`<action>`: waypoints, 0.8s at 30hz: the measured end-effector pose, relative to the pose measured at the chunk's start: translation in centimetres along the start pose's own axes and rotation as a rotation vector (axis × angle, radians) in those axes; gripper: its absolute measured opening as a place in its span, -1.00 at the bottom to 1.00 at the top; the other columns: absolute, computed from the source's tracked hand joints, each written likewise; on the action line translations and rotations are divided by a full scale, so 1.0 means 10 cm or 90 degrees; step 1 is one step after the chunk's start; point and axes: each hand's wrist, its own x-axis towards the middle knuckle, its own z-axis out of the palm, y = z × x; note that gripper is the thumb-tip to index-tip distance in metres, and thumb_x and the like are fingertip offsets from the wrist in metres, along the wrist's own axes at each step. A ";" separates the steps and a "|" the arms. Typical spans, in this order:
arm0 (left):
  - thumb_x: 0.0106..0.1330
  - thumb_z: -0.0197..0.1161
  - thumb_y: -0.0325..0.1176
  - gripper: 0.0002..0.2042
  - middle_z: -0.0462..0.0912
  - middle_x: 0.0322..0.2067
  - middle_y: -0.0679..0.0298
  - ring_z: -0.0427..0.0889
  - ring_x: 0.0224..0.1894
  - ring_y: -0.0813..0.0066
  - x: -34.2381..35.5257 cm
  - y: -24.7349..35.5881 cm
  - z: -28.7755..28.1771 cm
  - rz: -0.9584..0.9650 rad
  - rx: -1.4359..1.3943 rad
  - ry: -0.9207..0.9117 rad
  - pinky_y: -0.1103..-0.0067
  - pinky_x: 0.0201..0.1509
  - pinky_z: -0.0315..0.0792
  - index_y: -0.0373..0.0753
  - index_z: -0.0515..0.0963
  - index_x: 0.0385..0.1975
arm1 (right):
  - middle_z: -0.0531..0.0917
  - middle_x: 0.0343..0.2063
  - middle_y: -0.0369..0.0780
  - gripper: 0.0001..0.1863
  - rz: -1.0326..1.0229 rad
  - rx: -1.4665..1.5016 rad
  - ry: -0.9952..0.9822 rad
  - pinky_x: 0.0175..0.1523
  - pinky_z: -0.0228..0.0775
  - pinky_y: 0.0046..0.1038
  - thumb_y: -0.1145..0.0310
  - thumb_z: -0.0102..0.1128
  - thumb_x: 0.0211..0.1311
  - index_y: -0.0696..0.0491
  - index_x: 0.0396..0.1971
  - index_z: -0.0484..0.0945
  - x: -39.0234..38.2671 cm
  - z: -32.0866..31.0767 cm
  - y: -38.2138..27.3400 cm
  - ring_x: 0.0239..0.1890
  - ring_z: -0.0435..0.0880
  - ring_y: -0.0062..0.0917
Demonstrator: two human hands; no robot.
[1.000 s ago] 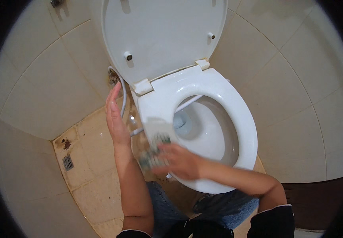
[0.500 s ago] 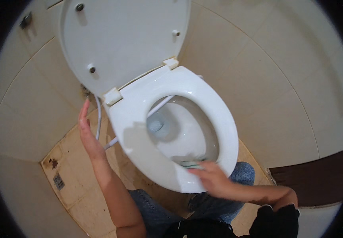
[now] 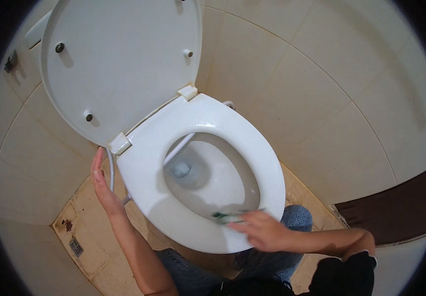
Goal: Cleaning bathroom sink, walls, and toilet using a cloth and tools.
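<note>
A white toilet seat (image 3: 267, 163) rests on the bowl, and its lid (image 3: 124, 64) is raised and leans back. My right hand (image 3: 265, 231) is closed over the near rim. It holds a small green-and-white scrubber (image 3: 225, 217), blurred and partly covered by the fingers, against the inner near edge of the opening. Inside the bowl (image 3: 223, 177), a little water lies at the back left. My left hand (image 3: 103, 185) is open left of the toilet, fingers straight and pointing up beside the hinge. Whether its fingertips touch the lid I cannot tell.
A pale hose (image 3: 112, 170) runs down beside my left hand. Tiled walls (image 3: 321, 93) stand close on both sides. A drain grate (image 3: 76, 247) sits in the tan tiled floor at the left. My jeans-clad knee (image 3: 299, 222) is right of the bowl, and a dark brown panel (image 3: 390, 212) lies beyond it.
The view has shifted, so the toilet appears lower and further left. My right hand has shifted slightly along the near rim with the scrubber. My left hand stays open beside the hinge.
</note>
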 end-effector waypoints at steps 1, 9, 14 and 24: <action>0.36 -0.38 0.05 -0.46 0.31 0.17 0.26 0.11 0.28 0.36 0.01 -0.03 -0.01 0.002 0.004 0.009 0.27 0.34 -0.18 -0.17 0.35 0.12 | 0.46 -0.18 -0.09 -0.30 0.060 -0.057 0.038 0.09 0.23 -0.27 0.51 0.12 -0.22 -0.08 0.11 0.35 -0.15 -0.09 0.12 -0.07 0.43 -0.24; 0.39 -0.37 -0.03 -0.47 0.38 0.10 0.18 0.15 0.26 0.29 0.00 -0.03 0.04 0.054 -0.012 0.020 0.40 0.34 -0.10 -0.32 0.41 0.02 | 0.22 0.17 -0.08 -0.41 0.192 -0.275 0.208 0.25 -0.03 -0.03 0.48 0.09 -0.05 -0.09 0.10 0.32 0.83 -0.03 1.28 0.21 0.16 -0.10; 0.39 -0.38 -0.04 -0.47 0.38 0.11 0.16 0.17 0.24 0.22 -0.05 0.14 -0.06 0.138 0.056 0.007 0.37 0.34 -0.11 -0.30 0.41 0.03 | 0.38 0.03 -0.04 -0.49 0.293 -0.168 0.469 0.18 0.08 -0.07 0.49 -0.02 0.02 0.01 0.08 0.33 2.59 -0.03 1.32 0.12 0.28 -0.10; 0.39 -0.34 -0.07 -0.51 0.39 0.10 0.16 0.16 0.25 0.24 -0.02 0.21 -0.20 0.152 0.031 0.050 0.37 0.34 -0.12 -0.29 0.39 0.05 | 0.45 -0.04 -0.06 -0.52 -0.410 0.124 0.160 0.21 0.06 -0.10 0.62 -0.06 -0.13 -0.03 -0.11 0.49 2.45 0.61 0.13 0.08 0.34 -0.14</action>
